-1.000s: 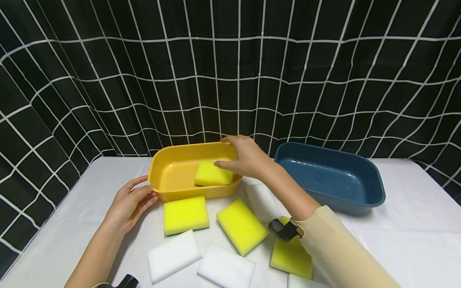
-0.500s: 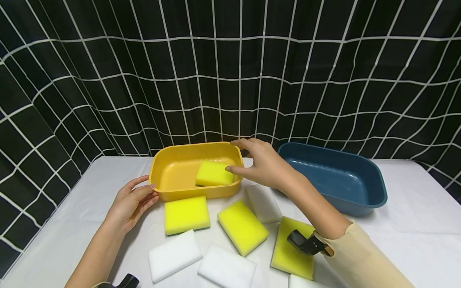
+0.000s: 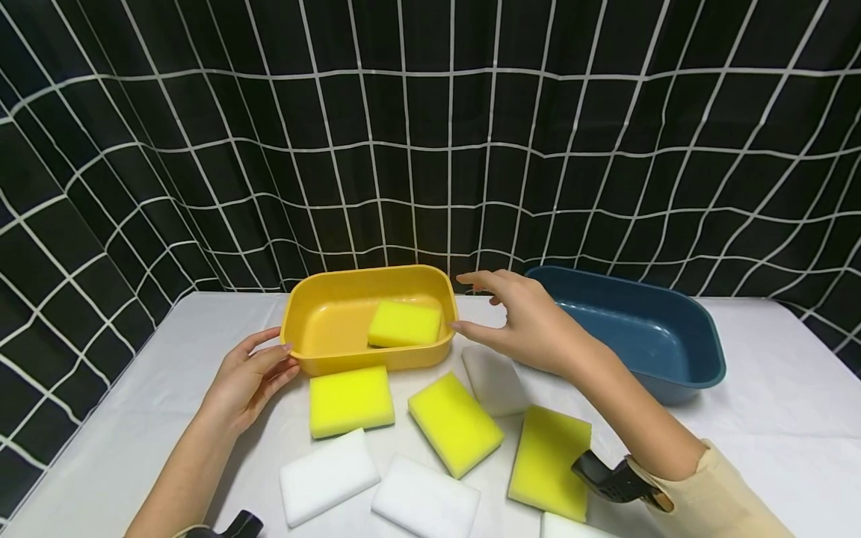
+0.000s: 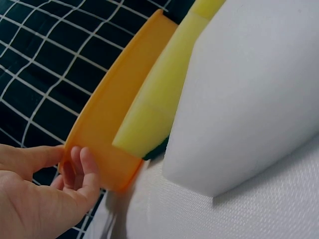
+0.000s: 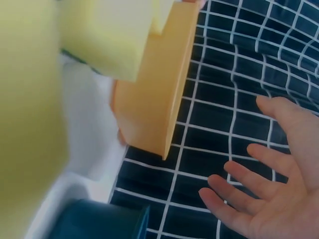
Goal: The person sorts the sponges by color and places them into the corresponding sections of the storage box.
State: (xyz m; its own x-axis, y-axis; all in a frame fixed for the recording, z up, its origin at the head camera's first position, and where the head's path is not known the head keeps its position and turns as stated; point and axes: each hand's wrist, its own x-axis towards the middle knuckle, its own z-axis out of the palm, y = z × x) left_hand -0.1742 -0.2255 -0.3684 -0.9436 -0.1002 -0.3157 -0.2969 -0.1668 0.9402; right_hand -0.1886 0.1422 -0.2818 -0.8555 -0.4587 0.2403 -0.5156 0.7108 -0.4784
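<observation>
My left hand (image 3: 242, 381) holds the yellow bin (image 3: 350, 364) at its front left corner, its fingertips right at the rim in the left wrist view too. Inside the bin, toward the right end, lies a yellow sponge (image 3: 404, 324). To the right of that bin, my right hand (image 3: 528, 317) is spread with nothing in it; its thumb tip is close to the bin's right rim. In the right wrist view the fingers (image 5: 244, 201) reach out apart from the bin.
In front lie yellow sponges (image 3: 454, 424), one near the right cuff (image 3: 550, 459), and several white sponges (image 3: 329, 478). A white sponge (image 3: 494, 381) lies between the bins. The blue bin (image 3: 673, 385) stands behind my right forearm. A black gridded curtain (image 3: 430, 164) hangs behind.
My right hand has moved right, from over the yellow bin to beside its right end, uncovering the sponge inside. My left hand has stayed at the bin's corner.
</observation>
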